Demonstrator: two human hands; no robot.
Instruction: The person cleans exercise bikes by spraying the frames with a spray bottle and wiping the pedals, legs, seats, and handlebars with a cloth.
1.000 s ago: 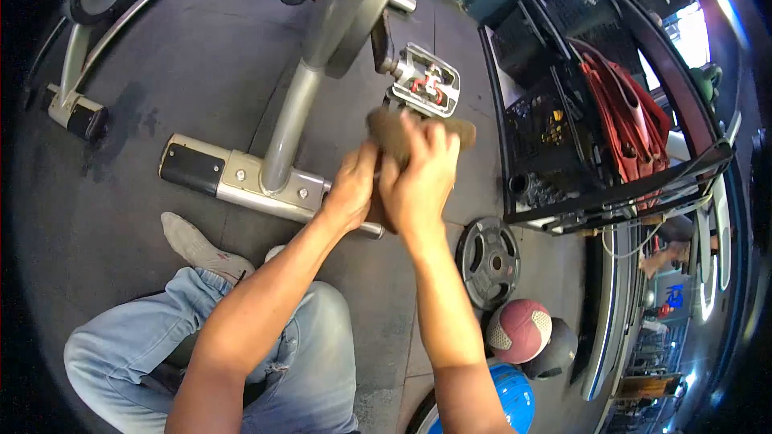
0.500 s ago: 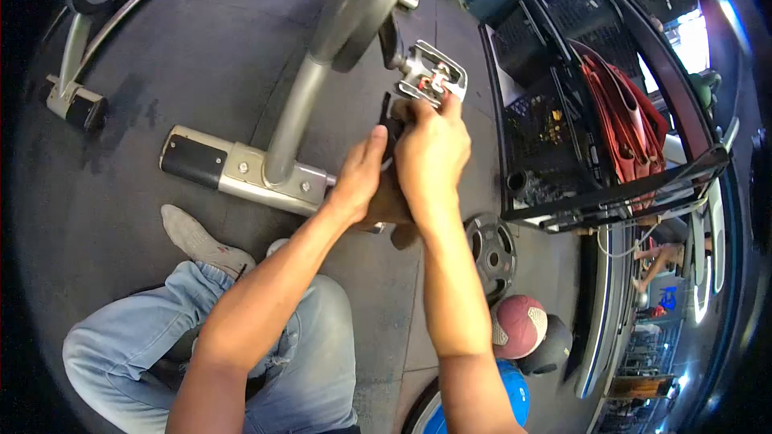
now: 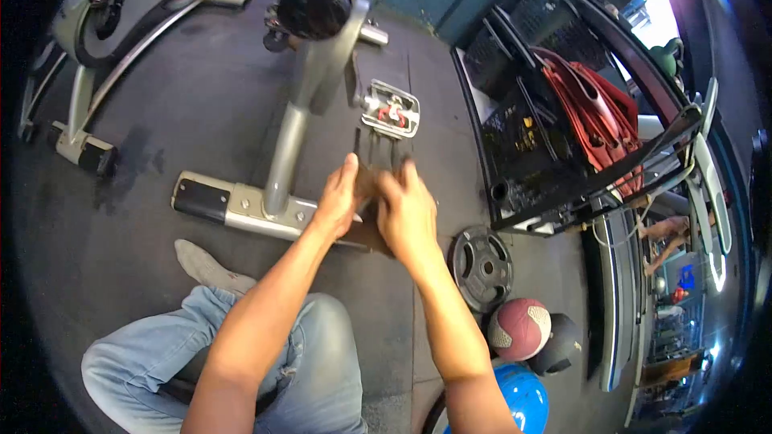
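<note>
My left hand [image 3: 338,199] is closed, its thumb pointing up, against a brown cloth [image 3: 371,235] bunched between the two hands. My right hand [image 3: 408,213] has its fingers curled in on the cloth, partly smeared by motion. Just beyond the fingertips is a silver bike pedal [image 3: 392,108] with red and white parts in its middle. Dark strap-like strips [image 3: 378,147] run from the pedal down toward my hands; their lower ends are hidden. The pedal hangs beside the grey frame [image 3: 287,157] of an exercise bike, above its foot bar [image 3: 241,207].
At right stands a black rack [image 3: 523,221] holding red bags [image 3: 591,112]. A weight plate [image 3: 482,268], a maroon and white ball [image 3: 520,329], a black ball [image 3: 560,345] and a blue dome [image 3: 523,398] lie by my right arm. Another bike [image 3: 121,24] stands at upper left.
My right hand has come down off the pedal to the cloth beside my left hand. The view has shifted, bringing more of the bike and wall in.
</note>
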